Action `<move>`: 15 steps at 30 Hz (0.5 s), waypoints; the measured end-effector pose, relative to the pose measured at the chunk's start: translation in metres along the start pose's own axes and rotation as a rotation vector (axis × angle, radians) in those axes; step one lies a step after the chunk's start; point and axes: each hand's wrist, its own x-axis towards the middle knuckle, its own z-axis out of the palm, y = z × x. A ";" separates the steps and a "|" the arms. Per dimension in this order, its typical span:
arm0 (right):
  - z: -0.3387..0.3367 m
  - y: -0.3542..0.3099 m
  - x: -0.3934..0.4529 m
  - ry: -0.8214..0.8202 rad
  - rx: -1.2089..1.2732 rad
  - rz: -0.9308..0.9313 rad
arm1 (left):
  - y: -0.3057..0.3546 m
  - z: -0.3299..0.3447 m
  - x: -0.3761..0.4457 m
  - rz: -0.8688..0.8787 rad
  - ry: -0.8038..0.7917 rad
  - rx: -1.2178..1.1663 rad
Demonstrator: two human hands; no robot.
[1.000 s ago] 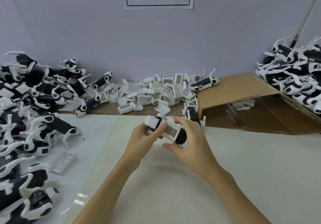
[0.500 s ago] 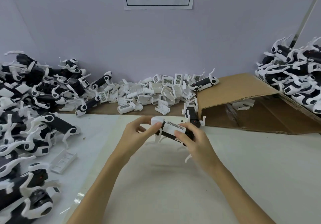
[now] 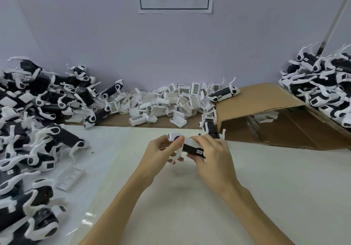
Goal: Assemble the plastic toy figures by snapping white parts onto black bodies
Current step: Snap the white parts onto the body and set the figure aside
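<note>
I hold one toy figure [image 3: 191, 147], a black body with a white cover on top and white legs hanging below, just above the table's middle. My left hand [image 3: 161, 154] grips its left end, thumb over the white head piece. My right hand [image 3: 214, 155] wraps over its right half, fingers curled round the black body and white cover. A small label shows on the black side.
A heap of loose white covers [image 3: 167, 102] lies along the back wall. Piles of black-and-white figures [image 3: 34, 121] fill the left and the far right [image 3: 322, 85]. A cardboard box flap [image 3: 266, 100] lies at the back right. One white cover [image 3: 70, 177] rests at the left.
The figure has been turned, so the barcoded white cover now faces away under my right hand. Both hands closed tighter over it and shifted slightly right.
</note>
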 end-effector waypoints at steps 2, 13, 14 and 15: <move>-0.002 0.001 -0.001 -0.010 0.005 0.011 | 0.000 0.003 0.001 -0.005 0.019 -0.010; 0.004 0.020 -0.004 -0.168 0.345 0.179 | -0.009 0.019 -0.005 0.247 0.007 0.071; 0.004 0.022 -0.003 -0.175 0.342 0.169 | -0.007 0.019 -0.005 0.255 -0.002 0.061; 0.005 0.023 -0.003 -0.174 0.341 0.163 | -0.006 0.017 -0.005 0.254 -0.005 0.055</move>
